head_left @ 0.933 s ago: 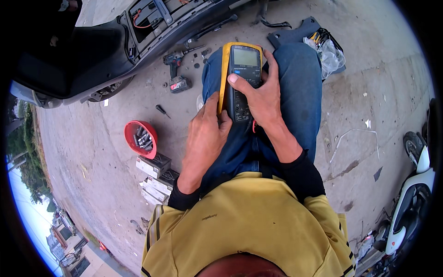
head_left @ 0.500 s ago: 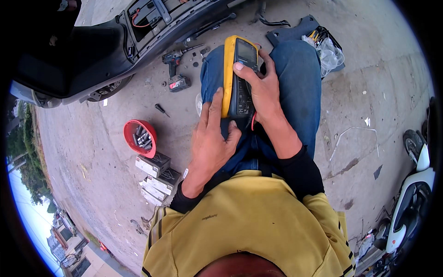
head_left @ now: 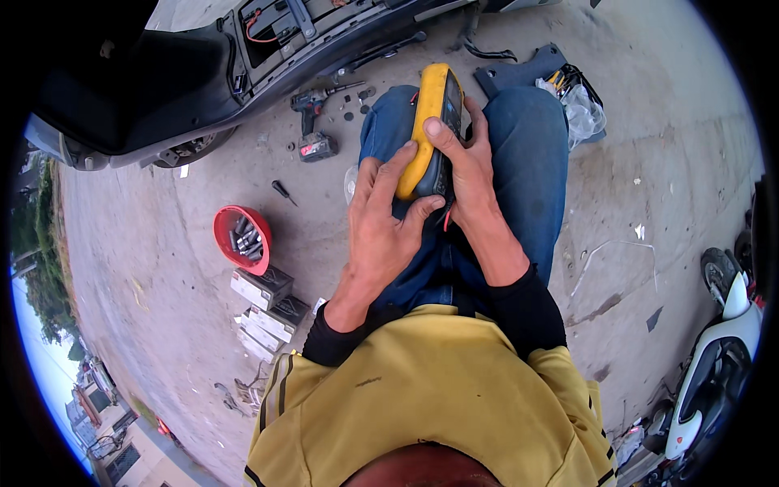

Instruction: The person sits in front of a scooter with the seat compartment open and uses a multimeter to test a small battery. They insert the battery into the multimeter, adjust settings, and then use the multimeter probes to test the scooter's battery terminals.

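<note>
A yellow and black multimeter (head_left: pixel 423 162) is between my hands, above my knees, tilted so its yellow side faces up and its front turns away to the right. My right hand (head_left: pixel 471 166) grips it from the right, thumb across the top and fingers round the far edge. My left hand (head_left: pixel 385 215) holds its near end, with fingers on the yellow side and thumb at the bottom edge. A short red lead (head_left: pixel 446 219) hangs beneath it by my right wrist. The meter's dial is hidden.
A scooter (head_left: pixel 268 73) with its seat area opened up stands at the far left. On the ground lie a cordless drill (head_left: pixel 311 114), a screwdriver (head_left: pixel 283 191), a red bowl (head_left: pixel 265 227) of metal cylinders, boxes (head_left: pixel 264 286) and a grey panel (head_left: pixel 519 71). A white motorbike (head_left: pixel 690 430) is at right.
The multimeter has rolled to the right, so its yellow side shows more and its keys less. My left hand has moved up and right, its fingers now resting on the casing.
</note>
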The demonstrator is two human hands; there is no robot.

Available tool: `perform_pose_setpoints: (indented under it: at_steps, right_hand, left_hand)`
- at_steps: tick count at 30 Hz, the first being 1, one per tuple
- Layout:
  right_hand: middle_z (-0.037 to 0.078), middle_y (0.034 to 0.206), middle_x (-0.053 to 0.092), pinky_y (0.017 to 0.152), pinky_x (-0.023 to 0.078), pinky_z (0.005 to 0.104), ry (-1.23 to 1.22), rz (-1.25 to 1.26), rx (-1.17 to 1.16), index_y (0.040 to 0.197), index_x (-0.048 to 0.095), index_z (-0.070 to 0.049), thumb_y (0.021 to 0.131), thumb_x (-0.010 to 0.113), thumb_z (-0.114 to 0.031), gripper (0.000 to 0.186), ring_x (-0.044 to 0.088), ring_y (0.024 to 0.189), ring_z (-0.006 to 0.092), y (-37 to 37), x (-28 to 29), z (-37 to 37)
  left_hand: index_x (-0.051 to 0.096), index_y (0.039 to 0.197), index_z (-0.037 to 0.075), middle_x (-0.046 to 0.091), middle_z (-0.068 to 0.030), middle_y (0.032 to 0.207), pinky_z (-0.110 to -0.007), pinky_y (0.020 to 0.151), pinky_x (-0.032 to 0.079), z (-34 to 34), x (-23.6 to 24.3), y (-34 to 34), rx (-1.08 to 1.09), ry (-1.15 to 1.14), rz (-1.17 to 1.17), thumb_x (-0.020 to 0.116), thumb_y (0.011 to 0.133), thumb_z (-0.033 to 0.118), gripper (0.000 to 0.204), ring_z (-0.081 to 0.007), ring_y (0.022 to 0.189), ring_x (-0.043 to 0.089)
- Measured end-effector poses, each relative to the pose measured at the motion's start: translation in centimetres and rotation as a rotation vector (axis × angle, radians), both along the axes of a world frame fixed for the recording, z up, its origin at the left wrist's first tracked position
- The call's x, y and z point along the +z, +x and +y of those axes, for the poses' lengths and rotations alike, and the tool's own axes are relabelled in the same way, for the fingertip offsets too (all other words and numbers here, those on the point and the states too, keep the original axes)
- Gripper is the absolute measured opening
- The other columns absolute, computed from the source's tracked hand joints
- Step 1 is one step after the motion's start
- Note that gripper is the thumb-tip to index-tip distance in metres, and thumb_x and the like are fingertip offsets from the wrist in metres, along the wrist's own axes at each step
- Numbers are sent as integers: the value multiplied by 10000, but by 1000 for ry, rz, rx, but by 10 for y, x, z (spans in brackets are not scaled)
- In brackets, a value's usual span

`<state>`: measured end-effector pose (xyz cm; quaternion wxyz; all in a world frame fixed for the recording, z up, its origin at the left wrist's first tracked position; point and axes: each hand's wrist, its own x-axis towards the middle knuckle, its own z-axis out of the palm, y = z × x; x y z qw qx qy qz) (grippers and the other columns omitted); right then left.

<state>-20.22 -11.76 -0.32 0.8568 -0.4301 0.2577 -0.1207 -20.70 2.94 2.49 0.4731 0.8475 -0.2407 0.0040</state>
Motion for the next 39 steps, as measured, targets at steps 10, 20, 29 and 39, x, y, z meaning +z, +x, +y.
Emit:
perform_pose_setpoints:
  at_steps: [10,20,29,39]
  right_hand:
    - [227,1400,584,988,587,379,290,5,51,1684,222,32,913,848,-380,1075,668,1201,267,11,-10,-16]
    - [136,1099,726,897,616,381,394,-22,68,1376,602,-43,1017,721,-475,574,742,965,234,20,0,-19]
    - [97,1105,677,873,618,357,396,-40,83,1369,597,-39,1007,748,-431,555,723,975,200,17,-4,-23]
    - [129,1208,629,894,595,347,331,-17,52,1439,517,1,955,803,-403,692,682,1060,207,20,-9,-14]
  left_hand:
    - [659,1311,12,670,-97,1151,-357,961,570,-14,5,2,128,-325,195,947,825,23,565,-221,1066,689]
    - [628,1273,-23,694,-85,1184,-363,1001,591,-3,10,19,15,-79,-43,920,845,-23,518,-194,1098,714]
    - [564,1323,-2,715,-121,1201,-362,1009,589,-2,8,38,-114,-242,297,932,829,-20,616,-208,1093,734]
    - [532,1328,5,771,-179,1110,-352,947,623,-6,7,29,31,-167,121,797,891,-75,518,-249,1053,789]
